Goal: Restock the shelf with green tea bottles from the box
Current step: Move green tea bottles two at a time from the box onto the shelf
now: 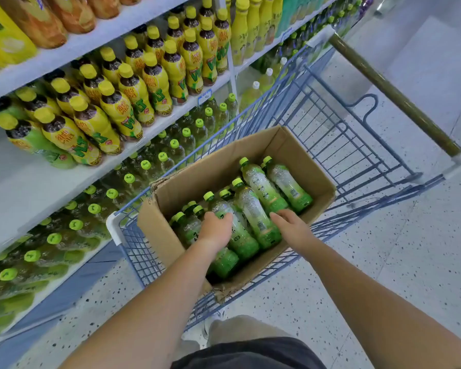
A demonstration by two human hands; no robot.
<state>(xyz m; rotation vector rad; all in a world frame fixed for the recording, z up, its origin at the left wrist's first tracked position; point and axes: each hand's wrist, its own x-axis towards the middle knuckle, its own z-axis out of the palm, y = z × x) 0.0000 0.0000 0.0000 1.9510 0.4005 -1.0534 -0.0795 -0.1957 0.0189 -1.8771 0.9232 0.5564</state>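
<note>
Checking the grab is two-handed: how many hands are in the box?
2. Left hand grips a green tea bottle in the box; right hand touches the next bottle. Neither hidden.

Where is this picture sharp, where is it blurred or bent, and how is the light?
Head view: sharp on the bottles in the box; the shelf bottles at lower left are smeared; the wide lens bows the shelf edges; the light is even, with soft shadows and little glare.

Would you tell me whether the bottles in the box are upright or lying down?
Lying down: the bottles show their long sides, inside the box.
</note>
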